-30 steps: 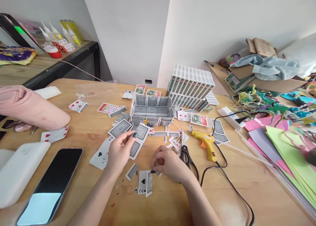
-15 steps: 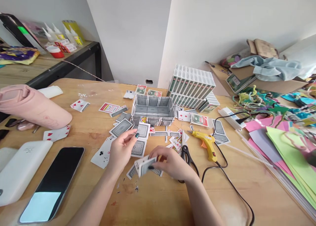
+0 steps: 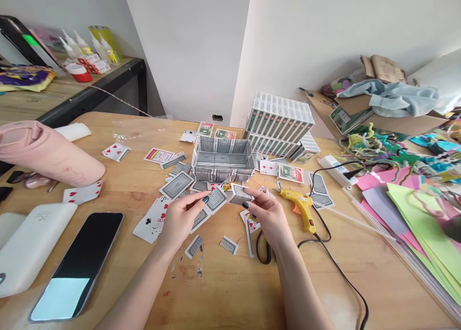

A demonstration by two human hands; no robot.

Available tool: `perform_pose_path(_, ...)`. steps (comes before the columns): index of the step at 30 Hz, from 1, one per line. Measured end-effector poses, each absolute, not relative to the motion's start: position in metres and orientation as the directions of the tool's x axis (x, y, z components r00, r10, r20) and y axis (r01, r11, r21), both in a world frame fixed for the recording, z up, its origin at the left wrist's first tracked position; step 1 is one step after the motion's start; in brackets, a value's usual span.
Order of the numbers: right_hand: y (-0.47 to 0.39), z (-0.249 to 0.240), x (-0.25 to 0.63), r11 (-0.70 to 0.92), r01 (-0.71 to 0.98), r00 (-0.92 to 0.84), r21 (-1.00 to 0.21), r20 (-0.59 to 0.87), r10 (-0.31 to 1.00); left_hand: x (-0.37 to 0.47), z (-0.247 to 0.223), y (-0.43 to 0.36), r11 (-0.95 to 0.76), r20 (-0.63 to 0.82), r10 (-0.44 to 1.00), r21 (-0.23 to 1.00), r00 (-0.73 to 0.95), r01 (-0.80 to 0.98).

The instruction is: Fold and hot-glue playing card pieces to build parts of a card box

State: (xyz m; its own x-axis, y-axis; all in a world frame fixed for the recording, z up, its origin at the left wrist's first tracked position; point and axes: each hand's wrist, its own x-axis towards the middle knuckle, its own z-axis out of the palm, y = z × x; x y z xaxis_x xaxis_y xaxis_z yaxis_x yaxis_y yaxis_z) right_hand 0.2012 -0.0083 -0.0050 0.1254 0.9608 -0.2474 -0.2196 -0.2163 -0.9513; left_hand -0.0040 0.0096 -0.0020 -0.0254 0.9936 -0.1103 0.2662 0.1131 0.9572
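My left hand pinches a grey-backed playing card between thumb and fingers, its patterned back showing. Opposite it, my right hand is closed on a folded card piece, close to the left card's right edge. Behind both hands stands an open box made of grey-backed cards. Loose cards lie to the left of the box, and cut card pieces rest nearer me. The scissors are partly hidden behind my right hand. A yellow glue gun lies to the right.
Stacked card packs stand behind the box at the right. A phone, a white case and a pink roll are at the left. The glue gun's black cable runs along the right, near coloured paper.
My right hand has moved up and away from me, bringing the folded card piece beside the left card. My left hand has moved slightly right, and its card is now tilted.
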Motion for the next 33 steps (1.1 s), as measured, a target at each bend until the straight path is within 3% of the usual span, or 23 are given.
perform_pose_path(10,-0.008,-0.006,0.204,-0.146,-0.085,0.261,-0.986,-0.164,0.951,-0.003,0.003,0.004,-0.111,0.05,0.989,0.876,0.14,0.469)
perform_pose_path(15,-0.008,-0.011,0.204,-0.112,0.219,0.23,-0.969,-0.06,0.971,-0.002,0.004,-0.001,-0.261,0.144,0.954,0.825,0.262,0.5)
perform_pose_path(19,-0.007,-0.012,0.204,0.062,0.523,0.122,-0.85,0.147,0.981,-0.004,0.002,-0.001,-0.291,0.158,0.945,0.801,0.285,0.523)
perform_pose_path(22,-0.007,-0.01,0.204,0.12,0.612,0.076,-0.782,0.21,0.975,-0.006,0.001,0.0,-0.28,0.136,0.945,0.806,0.296,0.521)
perform_pose_path(25,-0.008,-0.009,0.204,0.131,0.59,0.073,-0.797,0.215,0.974,-0.005,0.002,0.0,-0.256,0.113,0.947,0.829,0.3,0.497)
perform_pose_path(29,-0.01,-0.008,0.202,-0.002,0.309,0.027,-0.951,0.007,1.0,-0.005,0.005,0.001,-0.19,0.055,0.953,0.875,0.298,0.446)
perform_pose_path(33,-0.011,-0.007,0.203,-0.106,0.177,0.006,-0.978,-0.106,0.994,-0.006,0.006,0.003,-0.144,0.004,0.95,0.893,0.312,0.426)
